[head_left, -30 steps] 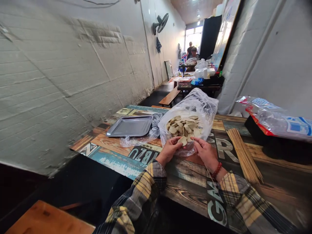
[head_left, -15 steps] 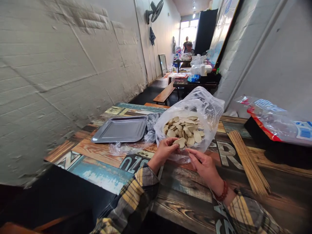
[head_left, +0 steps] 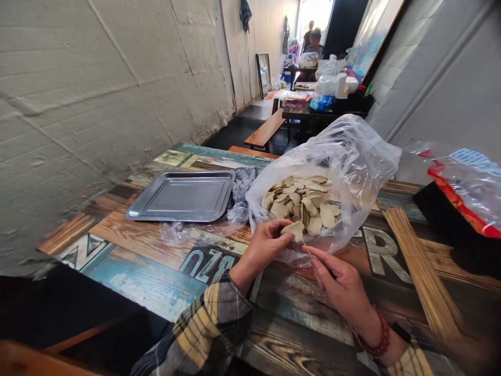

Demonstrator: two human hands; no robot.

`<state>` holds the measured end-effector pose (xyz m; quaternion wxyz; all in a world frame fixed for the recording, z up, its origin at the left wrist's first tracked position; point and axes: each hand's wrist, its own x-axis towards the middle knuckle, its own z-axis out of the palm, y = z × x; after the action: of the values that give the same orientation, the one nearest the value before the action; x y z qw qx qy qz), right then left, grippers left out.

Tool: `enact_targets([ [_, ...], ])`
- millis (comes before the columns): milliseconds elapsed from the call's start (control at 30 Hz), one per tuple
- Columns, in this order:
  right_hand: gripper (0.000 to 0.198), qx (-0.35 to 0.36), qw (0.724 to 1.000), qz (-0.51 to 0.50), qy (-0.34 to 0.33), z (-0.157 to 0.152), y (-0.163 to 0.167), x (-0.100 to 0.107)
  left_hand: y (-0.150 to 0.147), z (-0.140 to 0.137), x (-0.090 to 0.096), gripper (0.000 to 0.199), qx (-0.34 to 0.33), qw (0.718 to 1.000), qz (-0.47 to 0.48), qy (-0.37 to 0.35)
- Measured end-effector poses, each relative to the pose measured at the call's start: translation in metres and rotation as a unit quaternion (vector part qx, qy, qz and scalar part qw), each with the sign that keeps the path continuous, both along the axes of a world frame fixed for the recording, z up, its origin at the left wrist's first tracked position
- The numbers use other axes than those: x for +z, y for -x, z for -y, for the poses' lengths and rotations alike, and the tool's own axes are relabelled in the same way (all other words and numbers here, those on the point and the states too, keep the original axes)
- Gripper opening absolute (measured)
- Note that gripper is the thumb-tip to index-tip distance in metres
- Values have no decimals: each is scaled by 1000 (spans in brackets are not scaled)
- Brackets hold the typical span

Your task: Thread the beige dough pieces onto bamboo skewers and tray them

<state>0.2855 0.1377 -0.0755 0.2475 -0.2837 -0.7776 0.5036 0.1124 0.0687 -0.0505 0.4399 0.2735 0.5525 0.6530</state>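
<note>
a pale, flat slice (head_left: 293, 230) sits at the near rim of a clear plastic bag (head_left: 364, 141), pinched by its edge between the thumb and fingers of the left hand (head_left: 261, 246); we take that grip to be a way of leaving most of the slice free. the right hand (head_left: 340, 282) is closed narrowly on a thin stick (head_left: 308, 253), whose length runs back beneath the palm towards the wrist, probably so that it is steadied as well as gripped. we see the stick's tip at the slice's lower edge, but cannot tell whether it pierces it.

just beyond the fingers, a heap of similar slices (head_left: 299, 201) lies inside the bag, its mouth spread wide towards us, seemingly for easy reach. to the left, a metal tray (head_left: 182, 194) rests flat beside crumpled clear film (head_left: 176, 234), near enough, we judge, to be handy. on the right, a bundle of sticks (head_left: 422, 277) lies lengthwise on the patchwork worktop (head_left: 136, 282), on the right hand's own side, which we think spares a reach across.

farther right, clear packaging with a red edge (head_left: 465, 193) sits over a black container (head_left: 438, 209). beyond the worktop we see a wooden bench (head_left: 268, 130) and, in the background, two people (head_left: 314, 46).
</note>
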Motion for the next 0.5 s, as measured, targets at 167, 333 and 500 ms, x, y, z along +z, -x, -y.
enact_targets([
  [167, 41, 25, 998, 5, 53, 1, 0, -5, -2, 0, 2, 39, -10, 1000, 16, -2],
  [333, 41, 16, 998, -1, 52, 0, 2, -7, -3, 1, 2, 32, -9, 1000, -10, -3],
  [500, 41, 20, 998, -6, 55, -1, 4, -7, -2, 2, 2, 30, -5, 1000, -17, -5],
])
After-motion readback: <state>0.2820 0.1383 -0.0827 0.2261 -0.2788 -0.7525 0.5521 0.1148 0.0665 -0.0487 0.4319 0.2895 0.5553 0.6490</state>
